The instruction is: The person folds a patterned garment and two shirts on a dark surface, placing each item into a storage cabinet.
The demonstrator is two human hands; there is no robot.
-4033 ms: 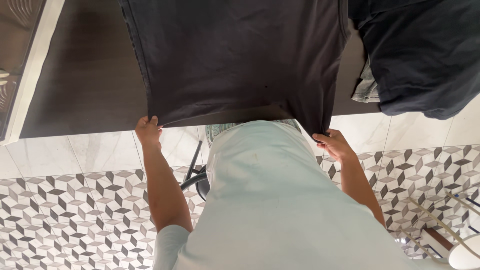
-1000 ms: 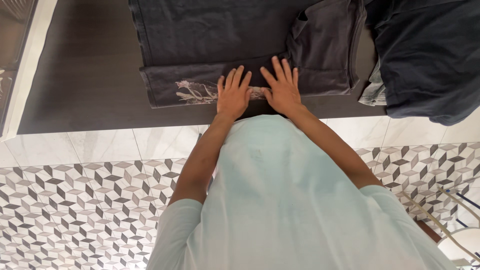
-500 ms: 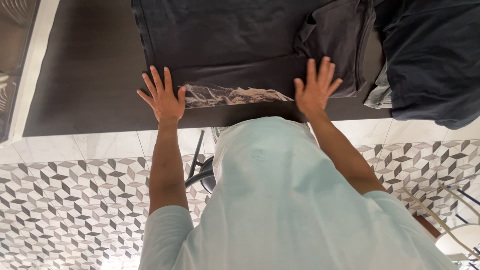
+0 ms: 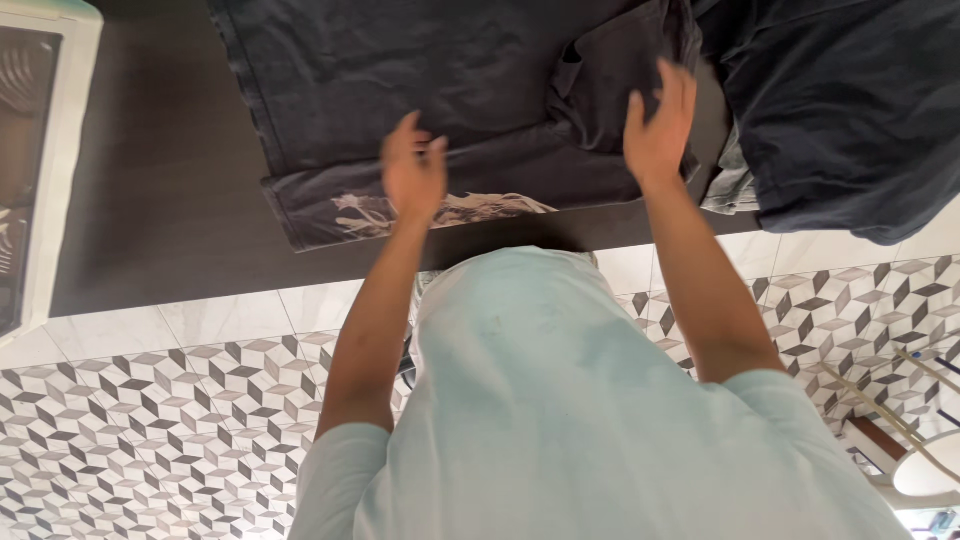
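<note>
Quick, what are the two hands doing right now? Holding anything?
Left hand: open, holding nothing, over the dark T-shirt.
Right hand: open, fingers spread, holding nothing, above the shirt's folded sleeve.

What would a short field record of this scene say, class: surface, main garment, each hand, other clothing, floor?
Surface: dark table
Main garment: dark T-shirt, spread flat, near edge folded over showing a pale print
Left hand: open, over the folded edge, blurred
Right hand: open, over the shirt's bunched sleeve
Other clothing: navy pile at the table's right end
Floor: patterned tiles
</note>
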